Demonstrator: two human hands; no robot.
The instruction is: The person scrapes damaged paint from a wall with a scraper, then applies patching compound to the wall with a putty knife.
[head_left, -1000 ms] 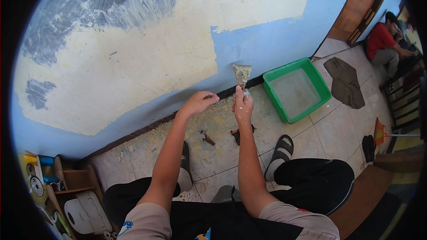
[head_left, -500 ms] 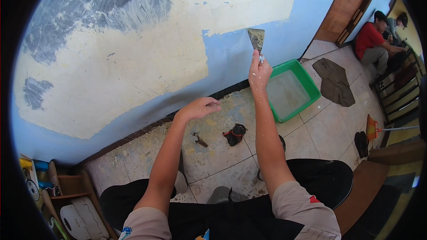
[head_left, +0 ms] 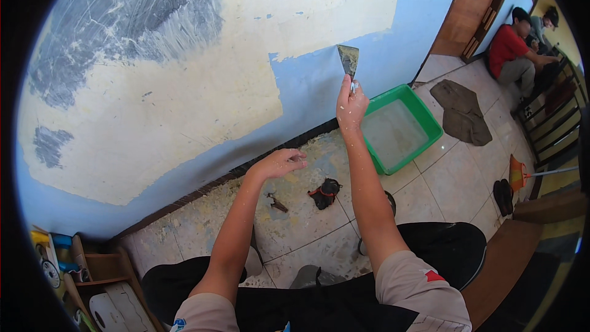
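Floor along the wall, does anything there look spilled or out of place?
Yes: pale flakes and smears litter the tiles below the wall, while those beyond the green basin look cleaner. A brown cloth also lies loose on the tiles past the basin, oddly flung down.

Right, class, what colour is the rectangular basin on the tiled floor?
The rectangular basin is bright green; it shows best in the head view.

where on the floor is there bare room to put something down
Bare room shows on the pale tiled floor between the green rectangular plastic tub, flat brown cloth and pair of dark slippers. Near the left hand it is crowded: pale scrapings, a black bundle with orange trim, a small brown scrap.
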